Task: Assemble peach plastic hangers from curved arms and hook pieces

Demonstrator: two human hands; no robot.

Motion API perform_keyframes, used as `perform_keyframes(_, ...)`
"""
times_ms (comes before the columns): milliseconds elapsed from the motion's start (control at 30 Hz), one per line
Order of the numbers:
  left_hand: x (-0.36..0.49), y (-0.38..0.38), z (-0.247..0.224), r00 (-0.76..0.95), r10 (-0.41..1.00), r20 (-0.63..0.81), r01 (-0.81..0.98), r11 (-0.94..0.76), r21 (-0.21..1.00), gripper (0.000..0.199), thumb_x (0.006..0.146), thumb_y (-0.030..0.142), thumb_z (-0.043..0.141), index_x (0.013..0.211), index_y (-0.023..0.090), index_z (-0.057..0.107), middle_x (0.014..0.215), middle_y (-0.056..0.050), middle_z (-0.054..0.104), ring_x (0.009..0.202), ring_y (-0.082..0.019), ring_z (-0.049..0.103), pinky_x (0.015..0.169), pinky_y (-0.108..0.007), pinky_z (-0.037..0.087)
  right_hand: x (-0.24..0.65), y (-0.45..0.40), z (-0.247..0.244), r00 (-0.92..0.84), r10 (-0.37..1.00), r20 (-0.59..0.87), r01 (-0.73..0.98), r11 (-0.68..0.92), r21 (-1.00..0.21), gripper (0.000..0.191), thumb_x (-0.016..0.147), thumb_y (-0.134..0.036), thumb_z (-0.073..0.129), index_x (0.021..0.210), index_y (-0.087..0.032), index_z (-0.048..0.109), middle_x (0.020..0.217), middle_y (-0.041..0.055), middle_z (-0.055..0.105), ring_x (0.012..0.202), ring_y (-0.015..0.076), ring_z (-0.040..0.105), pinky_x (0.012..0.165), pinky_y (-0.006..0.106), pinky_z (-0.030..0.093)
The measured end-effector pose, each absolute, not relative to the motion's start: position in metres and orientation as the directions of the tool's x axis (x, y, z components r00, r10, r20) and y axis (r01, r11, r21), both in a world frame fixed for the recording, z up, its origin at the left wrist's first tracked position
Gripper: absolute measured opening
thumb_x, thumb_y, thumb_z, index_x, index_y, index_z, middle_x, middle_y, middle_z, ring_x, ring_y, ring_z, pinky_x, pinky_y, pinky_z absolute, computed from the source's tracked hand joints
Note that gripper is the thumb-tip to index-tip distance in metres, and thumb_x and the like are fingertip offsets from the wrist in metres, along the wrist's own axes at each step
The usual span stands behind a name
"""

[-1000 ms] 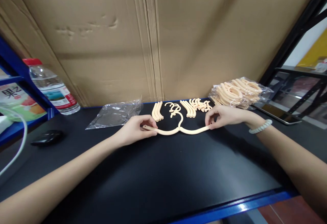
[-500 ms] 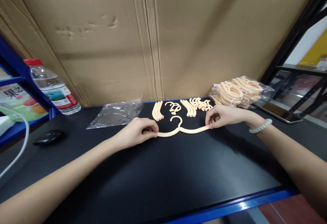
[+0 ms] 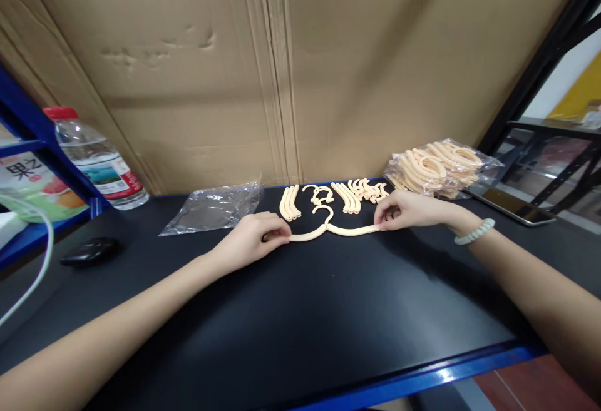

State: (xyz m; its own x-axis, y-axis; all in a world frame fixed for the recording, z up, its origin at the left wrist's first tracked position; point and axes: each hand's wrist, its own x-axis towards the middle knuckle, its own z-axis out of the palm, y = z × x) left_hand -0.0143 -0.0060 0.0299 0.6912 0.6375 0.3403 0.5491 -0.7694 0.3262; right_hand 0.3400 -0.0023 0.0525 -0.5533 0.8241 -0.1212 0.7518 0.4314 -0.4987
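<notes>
A cream clothes hanger (image 3: 348, 231) with a hook at its middle lies stretched between my two hands, its arms spread wide. My left hand (image 3: 256, 236) pinches the end of its left arm. The tip of the right arm is pinched by my right hand (image 3: 406, 209), which has a beaded bracelet at the wrist. Just behind the hanger are loose cream hooks (image 3: 321, 196), a set of curved hanger arms (image 3: 290, 203) on the left and another set of arms (image 3: 346, 198) on the right. More small hooks (image 3: 369, 189) are heaped beside those.
A clear plastic bag (image 3: 213, 208) lies flat at the back left. Bagged hanger parts (image 3: 436, 167) are piled at the back right, near a dark tablet-like device (image 3: 511, 204). To the left are a mouse (image 3: 90, 251), a water bottle (image 3: 103, 161) and a white cable (image 3: 44, 261). Cardboard (image 3: 188, 73) stands behind.
Both hands have shifted slightly away from me with the hanger, bringing its hook closer to the loose hooks behind. The grip at both ends is unchanged.
</notes>
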Motion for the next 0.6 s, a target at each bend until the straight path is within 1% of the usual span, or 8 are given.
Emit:
perform_keyframes(300, -0.0145, -0.0046, 0.024, 0.652, 0.648, 0.393, 0.57, -0.761, 0.31, 0.013, 0.089, 0.025, 0.056, 0.083, 0.019, 0.066, 0.081, -0.003, 0.065, 0.074, -0.016, 0.059, 0.069, -0.027, 0.047, 0.3403, 0.0021, 0.0473, -0.52, 0.852, -0.054, 0.766, 0.438, -0.47, 0.026, 0.077, -0.039, 0.062, 0.082, -0.016, 0.073, 0.075, 0.0047, 0.069, 0.067, 0.0176, 0.06, 0.061, 0.028, 0.045)
perform_keyframes(600, -0.016, -0.002, 0.0192, 0.638, 0.644, 0.422, 0.579, -0.762, 0.289, 0.011, 0.089, 0.024, 0.057, 0.085, 0.019, 0.066, 0.081, -0.003, 0.066, 0.076, -0.016, 0.059, 0.07, -0.027, 0.046, 0.3408, 0.0048, 0.0424, -0.503, 0.864, -0.005, 0.771, 0.446, -0.454, 0.026, 0.078, -0.038, 0.06, 0.083, -0.015, 0.071, 0.077, 0.0057, 0.069, 0.068, 0.0172, 0.061, 0.062, 0.028, 0.046)
